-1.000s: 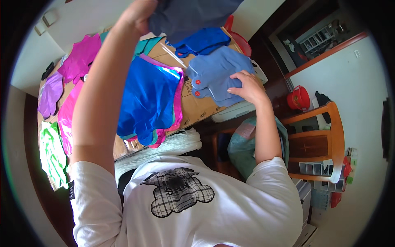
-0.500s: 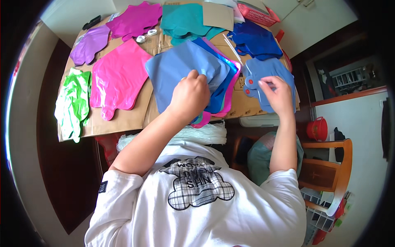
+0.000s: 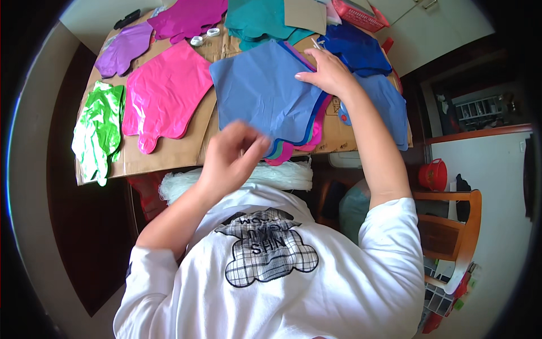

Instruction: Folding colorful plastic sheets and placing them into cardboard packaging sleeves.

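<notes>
A stack of flat foil balloons (image 3: pixel 265 90) lies in front of me at mid-table, a matte blue one on top. Blue, purple, teal and pink edges stick out beneath it. Over the stack's upper right edge is my right hand (image 3: pixel 330 73), thumb and forefinger apart, nothing seen between them. Its forefinger is close to thin white sticks (image 3: pixel 315 43), which it partly hides. My left hand (image 3: pixel 234 158) hovers at the stack's near left edge, its curled fingers smeared by motion. Partly behind my right forearm lie more matte blue balloons (image 3: pixel 384 104) with a red dot on a tab.
Pink (image 3: pixel 166 85), crumpled green (image 3: pixel 100 127), lilac (image 3: pixel 125 50), magenta (image 3: pixel 189 17), teal (image 3: pixel 257 25) and dark blue (image 3: pixel 355 48) flat balloons surround the stack on the cardboard-covered table (image 3: pixel 189 155). White rolls (image 3: pixel 204 37) lie behind. A red basket (image 3: pixel 361 16) stands far right; a wooden chair (image 3: pixel 446 226) is beside me.
My right hand has moved left and away from me, from the right-hand blue balloons to the stack's far edge. My left hand has drawn back toward me. The top balloon now lies flatter.
</notes>
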Demonstrator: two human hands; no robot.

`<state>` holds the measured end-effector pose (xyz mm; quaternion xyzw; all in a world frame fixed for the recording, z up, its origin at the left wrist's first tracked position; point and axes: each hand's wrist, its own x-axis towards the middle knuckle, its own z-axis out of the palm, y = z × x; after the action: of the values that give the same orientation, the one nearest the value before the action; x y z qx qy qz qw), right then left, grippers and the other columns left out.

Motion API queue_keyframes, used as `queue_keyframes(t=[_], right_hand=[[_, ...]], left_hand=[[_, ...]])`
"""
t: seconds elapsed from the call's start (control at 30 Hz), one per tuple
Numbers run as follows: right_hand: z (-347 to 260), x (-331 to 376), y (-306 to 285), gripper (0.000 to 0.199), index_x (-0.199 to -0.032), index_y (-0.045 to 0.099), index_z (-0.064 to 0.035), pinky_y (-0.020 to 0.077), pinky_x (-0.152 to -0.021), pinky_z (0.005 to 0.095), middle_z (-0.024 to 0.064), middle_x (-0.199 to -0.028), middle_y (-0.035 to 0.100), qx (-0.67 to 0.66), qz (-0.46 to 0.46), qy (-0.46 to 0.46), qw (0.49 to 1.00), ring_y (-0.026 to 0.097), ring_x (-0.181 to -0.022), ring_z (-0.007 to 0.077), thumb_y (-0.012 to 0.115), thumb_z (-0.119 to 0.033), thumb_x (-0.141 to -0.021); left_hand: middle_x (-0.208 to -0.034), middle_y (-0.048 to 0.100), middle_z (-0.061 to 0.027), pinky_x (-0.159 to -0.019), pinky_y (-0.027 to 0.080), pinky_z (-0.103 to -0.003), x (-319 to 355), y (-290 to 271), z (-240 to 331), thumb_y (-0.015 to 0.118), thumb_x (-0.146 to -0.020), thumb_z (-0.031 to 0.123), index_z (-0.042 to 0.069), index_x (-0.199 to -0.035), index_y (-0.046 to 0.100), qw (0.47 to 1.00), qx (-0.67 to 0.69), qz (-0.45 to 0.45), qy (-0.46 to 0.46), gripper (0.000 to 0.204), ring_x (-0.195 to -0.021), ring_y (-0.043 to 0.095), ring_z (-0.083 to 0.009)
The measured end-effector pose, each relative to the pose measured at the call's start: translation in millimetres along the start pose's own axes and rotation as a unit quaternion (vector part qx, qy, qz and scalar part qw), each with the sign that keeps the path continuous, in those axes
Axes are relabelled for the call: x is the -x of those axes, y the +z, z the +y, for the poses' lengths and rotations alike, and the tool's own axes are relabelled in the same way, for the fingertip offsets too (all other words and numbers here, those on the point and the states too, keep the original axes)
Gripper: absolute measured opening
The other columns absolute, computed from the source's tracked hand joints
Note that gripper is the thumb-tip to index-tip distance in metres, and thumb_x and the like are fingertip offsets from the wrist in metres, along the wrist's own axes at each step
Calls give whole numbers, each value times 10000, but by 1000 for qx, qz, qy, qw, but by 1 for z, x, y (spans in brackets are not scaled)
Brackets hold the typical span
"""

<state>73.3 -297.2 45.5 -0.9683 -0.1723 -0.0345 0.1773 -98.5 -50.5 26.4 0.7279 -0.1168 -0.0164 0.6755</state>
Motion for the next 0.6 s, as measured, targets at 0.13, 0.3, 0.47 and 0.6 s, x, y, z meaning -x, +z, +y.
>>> queue_keyframes(t=[0.13, 0.3, 0.47, 0.6], right_hand=[[3, -12, 14, 624, -1247, 552, -29, 438, -977, 378, 189, -1219, 598, -9, -37, -75, 996, 563, -1145, 326, 790, -236, -709], [-8, -6, 20, 597, -1247, 558, -55, 450, -964, 361, 161, -1203, 606, -50, -63, -137, 987, 574, -1120, 310, 774, -138, -696], [-18, 4, 18, 575, -1246, 564, -75, 457, -954, 357, 139, -1204, 605, -86, -109, -145, 980, 571, -1111, 279, 762, -128, -709], [-15, 10, 20, 532, -1237, 579, -67, 464, -940, 349, 115, -1187, 615, -142, -125, -109, 976, 581, -1083, 256, 750, -135, -738]], left_hand=[[-1043, 648, -86, -813, 483, -293, 55, -21, -33, 625, -928, 270, 14, -1140, 585, 909, 199, -148, -335, 334, -933, 618, -158], [-1268, 561, -135, -1044, 369, -455, 49, 9, -74, 629, -908, 376, 48, -1311, 477, 775, 514, -135, -343, 541, -1227, 492, -294], [-1296, 540, -163, -1018, 414, -468, 38, 37, -61, 636, -899, 369, 2, -1326, 446, 743, 563, -147, -331, 594, -1208, 522, -300], [-1338, 510, -194, -1024, 405, -469, 35, 49, -52, 664, -874, 342, -23, -1363, 405, 692, 621, -204, -305, 663, -1227, 508, -315]])
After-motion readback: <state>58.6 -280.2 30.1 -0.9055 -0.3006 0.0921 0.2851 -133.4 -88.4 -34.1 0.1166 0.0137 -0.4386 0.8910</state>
